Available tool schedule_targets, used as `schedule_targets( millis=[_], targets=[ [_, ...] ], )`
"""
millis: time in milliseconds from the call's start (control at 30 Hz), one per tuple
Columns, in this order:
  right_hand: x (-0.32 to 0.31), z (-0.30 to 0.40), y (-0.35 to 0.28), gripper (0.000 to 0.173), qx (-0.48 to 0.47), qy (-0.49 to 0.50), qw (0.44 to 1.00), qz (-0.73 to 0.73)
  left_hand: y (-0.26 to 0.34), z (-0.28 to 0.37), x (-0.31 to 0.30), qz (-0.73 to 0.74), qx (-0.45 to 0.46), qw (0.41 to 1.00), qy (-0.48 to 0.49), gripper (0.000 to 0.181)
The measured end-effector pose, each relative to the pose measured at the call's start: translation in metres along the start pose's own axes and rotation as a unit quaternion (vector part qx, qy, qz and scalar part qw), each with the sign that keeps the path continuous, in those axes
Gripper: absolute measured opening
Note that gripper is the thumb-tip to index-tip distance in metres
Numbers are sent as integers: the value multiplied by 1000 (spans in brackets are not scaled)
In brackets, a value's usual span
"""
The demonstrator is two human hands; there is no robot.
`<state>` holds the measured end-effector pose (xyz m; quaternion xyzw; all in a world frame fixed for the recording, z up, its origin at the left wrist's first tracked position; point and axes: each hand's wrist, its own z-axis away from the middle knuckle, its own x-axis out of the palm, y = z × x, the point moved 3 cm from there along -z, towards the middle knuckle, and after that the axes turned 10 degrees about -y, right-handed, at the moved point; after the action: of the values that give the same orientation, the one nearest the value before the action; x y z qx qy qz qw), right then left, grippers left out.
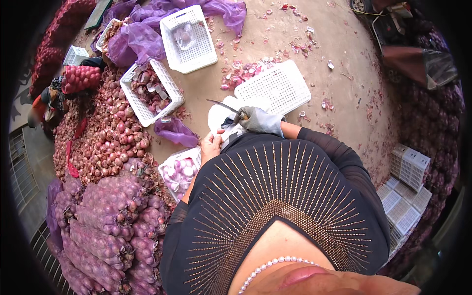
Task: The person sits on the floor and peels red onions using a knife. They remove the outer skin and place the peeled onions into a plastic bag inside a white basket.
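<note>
My right hand, in a grey glove, grips a knife whose narrow blade points to the left over my lap. Lower and to the left, my bare left hand is beside the white material on my lap, its fingers partly bent. Whether it holds anything cannot be made out. Close by its wrist stands a white basket of peeled purple-white onions, some in clear plastic. A purple mesh bag lies on the floor just beyond this hand.
Ahead is an upturned white crate beside scattered onion skins. Another crate holds skins; a third contains a plastic bag. Loose onions and full mesh sacks lie left, near another person. Crates stand right.
</note>
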<state>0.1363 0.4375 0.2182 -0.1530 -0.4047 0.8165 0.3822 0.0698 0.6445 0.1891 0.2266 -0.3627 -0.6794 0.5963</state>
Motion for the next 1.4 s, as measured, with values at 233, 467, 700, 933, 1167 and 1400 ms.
schedule_targets(
  millis=[233, 467, 700, 933, 1167, 1400],
  targets=[
    [-69, -26, -42, 13, 2, 30, 997, 74, 46, -61, 5, -12, 3, 1000, 12, 21],
    [-180, -81, -15, 15, -43, -6, 996, 76, 93, -151, 48, -4, 18, 999, 37, 21],
    [-308, -67, -112, 24, 25, -81, 976, 202, 150, -211, 111, -13, -4, 990, 139, 20],
    [-361, -120, -100, 8, -29, -143, 989, 9, 209, -255, 137, -37, -8, 986, 163, 21],
    [-404, -177, -118, 10, 1, -136, 990, 22, 264, -319, 118, -26, -17, 991, 127, 21],
    [-450, -260, -153, 12, 79, -49, 995, -35, 312, -430, 55, -7, -27, 999, 41, 21]
  ],
)
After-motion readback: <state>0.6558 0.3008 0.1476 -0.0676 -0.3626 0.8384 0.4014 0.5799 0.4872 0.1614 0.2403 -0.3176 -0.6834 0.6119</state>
